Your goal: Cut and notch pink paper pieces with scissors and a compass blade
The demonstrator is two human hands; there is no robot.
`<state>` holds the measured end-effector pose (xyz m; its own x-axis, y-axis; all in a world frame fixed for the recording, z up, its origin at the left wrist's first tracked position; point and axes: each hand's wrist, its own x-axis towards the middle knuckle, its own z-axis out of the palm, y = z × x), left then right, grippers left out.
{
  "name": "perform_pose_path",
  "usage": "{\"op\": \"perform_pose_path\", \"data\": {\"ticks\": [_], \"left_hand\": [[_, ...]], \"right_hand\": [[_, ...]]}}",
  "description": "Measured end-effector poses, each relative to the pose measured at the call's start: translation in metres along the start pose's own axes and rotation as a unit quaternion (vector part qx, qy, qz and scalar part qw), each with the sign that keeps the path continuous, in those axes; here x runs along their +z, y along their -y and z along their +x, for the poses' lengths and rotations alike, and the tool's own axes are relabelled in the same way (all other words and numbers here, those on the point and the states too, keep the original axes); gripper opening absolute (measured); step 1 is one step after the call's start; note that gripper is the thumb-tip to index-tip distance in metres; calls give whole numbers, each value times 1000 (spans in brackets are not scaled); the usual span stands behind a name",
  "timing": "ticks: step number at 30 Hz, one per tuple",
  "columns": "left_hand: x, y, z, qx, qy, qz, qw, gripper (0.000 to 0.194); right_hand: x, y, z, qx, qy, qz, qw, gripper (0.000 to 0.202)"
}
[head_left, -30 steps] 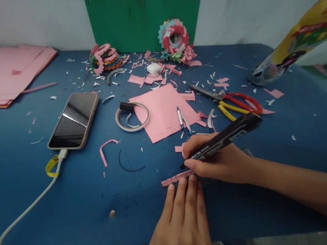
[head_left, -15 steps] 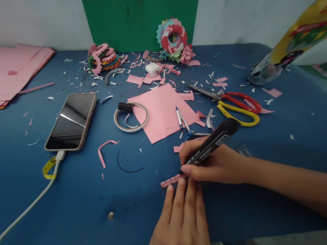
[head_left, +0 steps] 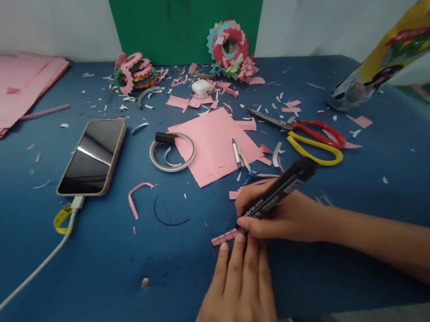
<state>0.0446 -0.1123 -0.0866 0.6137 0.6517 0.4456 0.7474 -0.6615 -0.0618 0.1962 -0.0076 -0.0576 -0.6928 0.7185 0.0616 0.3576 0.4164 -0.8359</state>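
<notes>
Pink strip [head_left: 223,237] — where is it laid?
On the blue tabletop [head_left: 98,264], by the left hand [head_left: 236,297], which is laid flat.
And the right grip [head_left: 282,215]?
Closed — the black marker [head_left: 281,192] is held there.

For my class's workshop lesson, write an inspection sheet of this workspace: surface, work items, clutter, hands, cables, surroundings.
Surface: blue tabletop, with small dark marks.
Work items: narrow pink strip with dark cross-lines; black marker.
Clutter: paper scraps, scissors, pink sheet, phone.
Hands: left hand flat beside the strip; right hand gripping the marker.
Cables: white cable plugged into the phone, looping past the near edge.
Surroundings: green board against a pale wall.
</notes>
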Motion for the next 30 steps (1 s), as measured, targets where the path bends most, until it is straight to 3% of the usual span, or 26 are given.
{"op": "perform_pose_path", "data": {"ticks": [4,6,17,30], "left_hand": [[0,0,-1,-2,2,-5,1000,38],[0,0,-1,-5,-5,-6,1000,38],[1,3,-2,-11,-5,-33,999,39],[2,3,-2,-5,-14,-38,999,40]], "right_hand": [[1,1,-1,-8,-98,39,994,5],[1,2,-1,-8,-115,49,992,5],[-8,1,-5,55,-63,42,996,3],[-7,-2,-7,43,-30,20,998,3]]}}
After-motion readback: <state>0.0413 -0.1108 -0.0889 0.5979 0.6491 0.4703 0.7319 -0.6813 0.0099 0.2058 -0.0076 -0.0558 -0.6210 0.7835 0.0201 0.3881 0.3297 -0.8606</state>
